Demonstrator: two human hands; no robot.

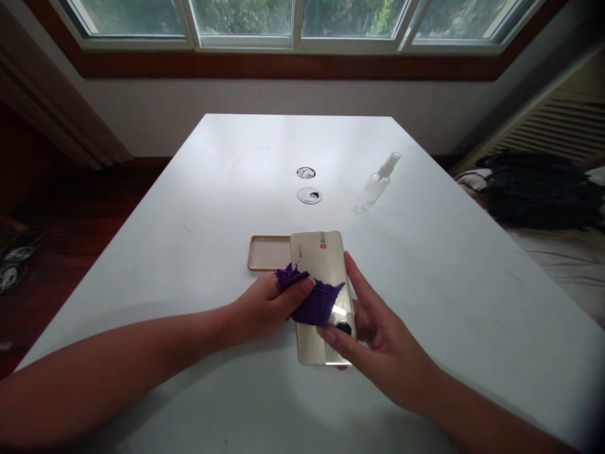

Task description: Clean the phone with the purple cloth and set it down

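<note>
A gold smartphone (321, 258) is held back side up above the table, its camera end toward me. My right hand (382, 340) grips it along the right edge, the thumb lying across the back near the round dark camera. My left hand (269, 299) pinches a purple cloth (316, 302) under its thumb and presses it against the middle of the phone's back. Behind the phone, a phone case (268, 253) with an orange-brown rim lies on the table, partly covered by the phone.
A clear spray bottle (375, 186) lies on its side on the white table (227, 189). Two round fittings (309, 195) are set into the tabletop beyond the phone. Windows (293, 25) line the far wall, and dark clothing (543, 189) is heaped at the right.
</note>
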